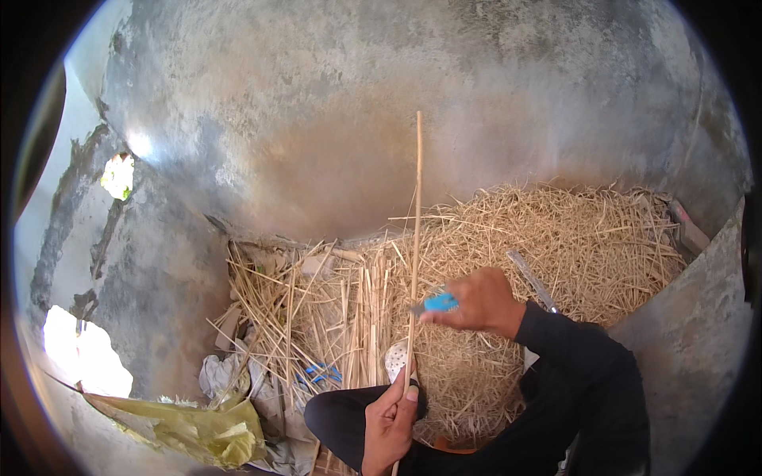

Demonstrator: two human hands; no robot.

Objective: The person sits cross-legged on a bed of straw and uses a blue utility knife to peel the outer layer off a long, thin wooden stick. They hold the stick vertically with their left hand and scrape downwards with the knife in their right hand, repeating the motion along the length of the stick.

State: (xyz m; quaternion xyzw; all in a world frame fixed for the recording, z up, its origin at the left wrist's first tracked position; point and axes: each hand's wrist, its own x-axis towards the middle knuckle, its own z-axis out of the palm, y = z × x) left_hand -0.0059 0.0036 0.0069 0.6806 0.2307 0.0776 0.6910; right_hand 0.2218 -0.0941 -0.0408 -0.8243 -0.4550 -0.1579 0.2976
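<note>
A long, thin strip point(417, 182), likely bamboo, runs almost upright through the middle of the view. My left hand point(389, 422) is closed round its lower part, thumb along it, above my dark-trousered leg. To the right, my right hand point(482, 301) grips a small knife with a blue handle point(439, 303). The short dark blade meets the strip, or lies just beside it, partway up; exact contact is hard to see. Beyond my left fingers is a white thing with small holes point(396, 357), partly covered by my knee and the strip.
Pale shavings point(556, 238) heap up at the right, with a flat metal-looking bar point(530, 278) on them. Cut strips point(371, 309) lie left of centre, near a blue piece point(321, 373). A yellowish sheet point(182, 428) sits lower left. A concrete wall point(317, 119) stands behind.
</note>
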